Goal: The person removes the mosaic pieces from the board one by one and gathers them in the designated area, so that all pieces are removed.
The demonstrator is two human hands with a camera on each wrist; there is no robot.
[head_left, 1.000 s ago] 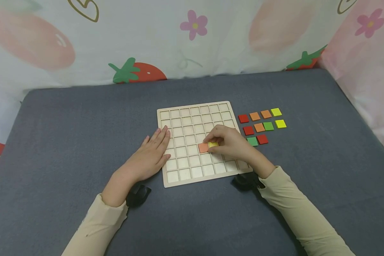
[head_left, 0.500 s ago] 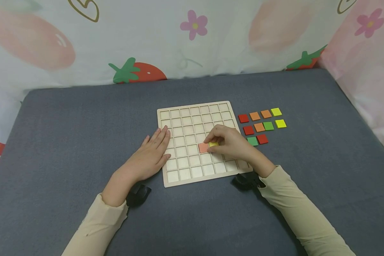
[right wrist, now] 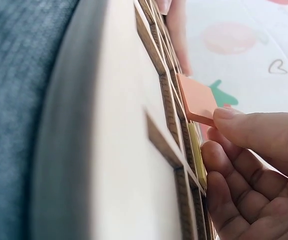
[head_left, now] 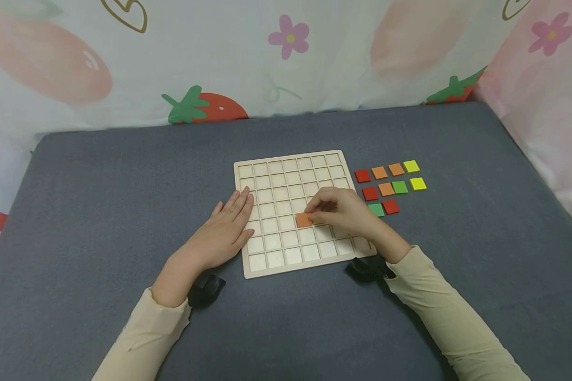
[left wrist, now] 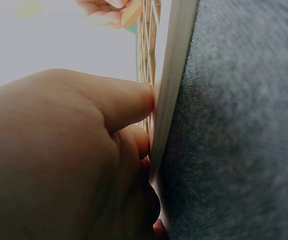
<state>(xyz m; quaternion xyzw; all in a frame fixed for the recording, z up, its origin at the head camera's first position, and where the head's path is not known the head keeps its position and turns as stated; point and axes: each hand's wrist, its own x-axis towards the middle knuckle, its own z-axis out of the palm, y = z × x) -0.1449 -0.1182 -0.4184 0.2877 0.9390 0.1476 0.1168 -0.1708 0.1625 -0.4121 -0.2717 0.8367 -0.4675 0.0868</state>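
A wooden grid board lies on the table, divided into square cells. My left hand rests on its left edge with fingers straight. Over the board's right-centre cells, my right hand pinches an orange square tile between thumb and fingers. In the right wrist view that tile stands tilted up from the grid, one edge at the cell walls. A yellow tile sits in the cell beside it, close under my curled fingers; the hand mostly hides it in the head view.
Right of the board, loose tiles lie in rough rows on the grey table: red, orange, yellow and green. A printed curtain hangs behind the table's far edge.
My right thumb and fingers have shifted slightly, covering more of the yellow tile. The orange tile's tilt and shade look a little different. My left hand has stayed still.
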